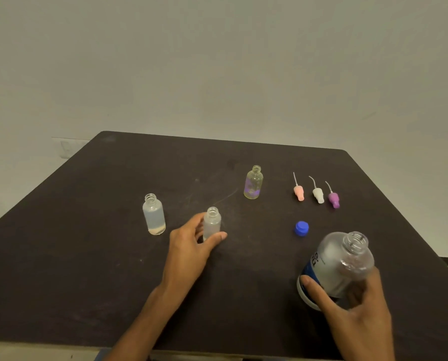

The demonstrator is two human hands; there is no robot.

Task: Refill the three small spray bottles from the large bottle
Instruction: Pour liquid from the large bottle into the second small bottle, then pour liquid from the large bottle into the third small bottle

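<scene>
Three small clear bottles stand uncapped on the dark table [87, 256]. The left small bottle [153, 214] holds clear liquid nearly to its shoulder. My left hand [194, 241] curls around the middle small bottle [212, 223], thumb at its front. The far small bottle [253, 182], with a purple tint, stands alone further back. My right hand [353, 306] grips the large clear bottle [340, 261] with a blue-and-white label; it is uncapped and upright, leaning slightly, at the near right.
Three spray heads lie in a row at the back right: pink [299, 192], white [318, 195] and purple [333, 199]. The large bottle's blue cap [301, 228] lies between them and the large bottle. A pale wall rises behind the table's far edge.
</scene>
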